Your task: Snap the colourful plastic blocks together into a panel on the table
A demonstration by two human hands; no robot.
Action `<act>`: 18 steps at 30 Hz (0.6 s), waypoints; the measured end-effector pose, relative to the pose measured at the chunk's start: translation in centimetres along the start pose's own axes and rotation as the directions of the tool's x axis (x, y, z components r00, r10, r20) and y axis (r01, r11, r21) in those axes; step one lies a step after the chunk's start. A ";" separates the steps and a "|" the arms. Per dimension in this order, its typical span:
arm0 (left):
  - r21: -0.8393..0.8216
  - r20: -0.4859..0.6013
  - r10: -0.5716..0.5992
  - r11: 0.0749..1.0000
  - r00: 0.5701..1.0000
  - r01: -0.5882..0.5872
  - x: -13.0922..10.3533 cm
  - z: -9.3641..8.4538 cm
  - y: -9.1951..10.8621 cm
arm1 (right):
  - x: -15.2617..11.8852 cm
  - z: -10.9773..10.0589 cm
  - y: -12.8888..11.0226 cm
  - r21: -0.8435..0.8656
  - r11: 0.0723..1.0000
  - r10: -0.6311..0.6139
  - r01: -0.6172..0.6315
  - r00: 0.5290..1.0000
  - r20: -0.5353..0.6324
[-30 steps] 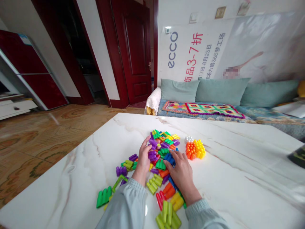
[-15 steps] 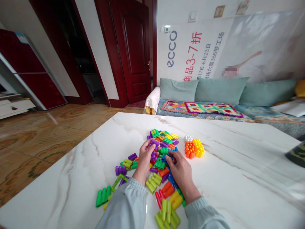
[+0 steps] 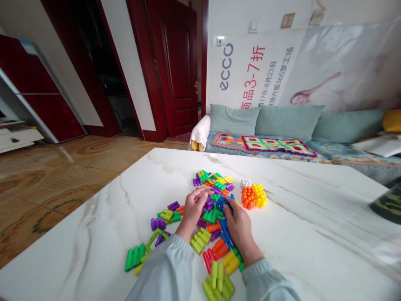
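My left hand (image 3: 194,209) is over the left side of a pile of colourful plastic building blocks shaped like joined tubes. Its thumb and fingers are drawn together; whatever they hold, if anything, is hidden. Just right of its thumb is a purple block (image 3: 208,204). On the right side of the pile, my right hand (image 3: 239,223) pinches a blue block (image 3: 222,202) between thumb and fingers. Green blocks (image 3: 211,216) lie between the two hands. Nearer to me are a yellow-green block (image 3: 201,240), an orange block (image 3: 219,248) and a red block (image 3: 208,260).
Orange (image 3: 248,197), yellow (image 3: 260,195) and white (image 3: 245,182) knobbly clusters stand right of the pile on the white marble-patterned table (image 3: 300,238). A green block (image 3: 135,257) lies at the left. A camouflage-patterned item (image 3: 390,202) is at the right edge. Behind is a sofa with cushions (image 3: 290,121).
The purple block that was in my left fingers no longer shows there. My right hand has lifted slightly, and the blue block at its fingertips is now more visible.
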State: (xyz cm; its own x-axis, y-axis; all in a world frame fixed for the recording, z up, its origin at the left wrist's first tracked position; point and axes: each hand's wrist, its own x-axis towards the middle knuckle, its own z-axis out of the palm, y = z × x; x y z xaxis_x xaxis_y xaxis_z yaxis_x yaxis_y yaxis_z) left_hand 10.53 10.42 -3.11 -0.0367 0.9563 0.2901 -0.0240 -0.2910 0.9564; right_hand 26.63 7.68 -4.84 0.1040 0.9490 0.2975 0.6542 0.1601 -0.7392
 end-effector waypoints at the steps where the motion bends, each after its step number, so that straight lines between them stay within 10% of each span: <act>1: 0.094 0.035 0.047 0.994 0.998 -0.050 -0.1 0.0 0.0 | 0.1 0.1 0.1 0.091 0.995 0.031 -0.028 0.999 -0.025; 8: 0.423 0.360 0.427 0.718 0.830 -0.553 -0.5 0.3 0.8 | 0.2 0.0 -0.9 0.735 0.666 0.160 -0.126 0.987 0.025; 12: 0.394 0.412 0.494 0.661 0.765 -0.639 -0.6 0.5 1.1 | 0.3 0.0 -1.1 0.853 0.478 0.186 -0.209 0.973 0.135; 18: 0.398 0.312 0.483 0.716 0.818 -0.574 -0.2 0.5 0.2 | 0.3 0.0 -0.7 0.768 0.613 0.168 -0.187 0.980 0.104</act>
State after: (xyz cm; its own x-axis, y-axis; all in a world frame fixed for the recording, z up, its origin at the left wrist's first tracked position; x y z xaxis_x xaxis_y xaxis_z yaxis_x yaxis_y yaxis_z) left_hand 11.01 10.15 -2.93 0.2698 0.6508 0.7097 0.4015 -0.7459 0.5314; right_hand 26.19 7.83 -4.21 0.1341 0.9854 0.1045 -0.1940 0.1295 -0.9724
